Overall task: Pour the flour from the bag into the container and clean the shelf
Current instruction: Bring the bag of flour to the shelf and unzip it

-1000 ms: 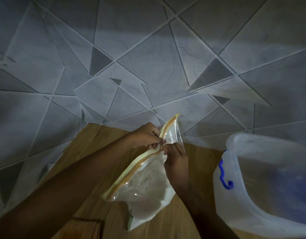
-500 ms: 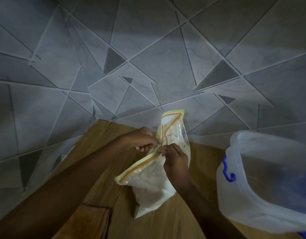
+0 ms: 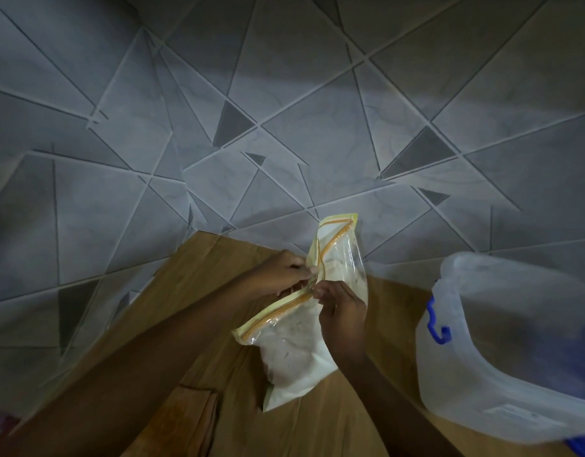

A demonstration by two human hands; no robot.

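Two hands pinch the yellow zip seal of a clear flour bag (image 3: 294, 351) — left hand (image 3: 281, 270) and right hand (image 3: 342, 311) on opposite sides. The bag stands on a wooden shelf (image 3: 192, 285), near a translucent container (image 3: 515, 357) to its right.

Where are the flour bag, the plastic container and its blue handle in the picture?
flour bag (image 3: 294, 357), head view, on the flour-filled lower part.
plastic container (image 3: 456, 384), head view, on its translucent left wall.
blue handle (image 3: 430, 319), head view, on the curved clip.

Glossy clear plastic bag (image 3: 317, 351); wood-grain shelf (image 3: 198, 278).
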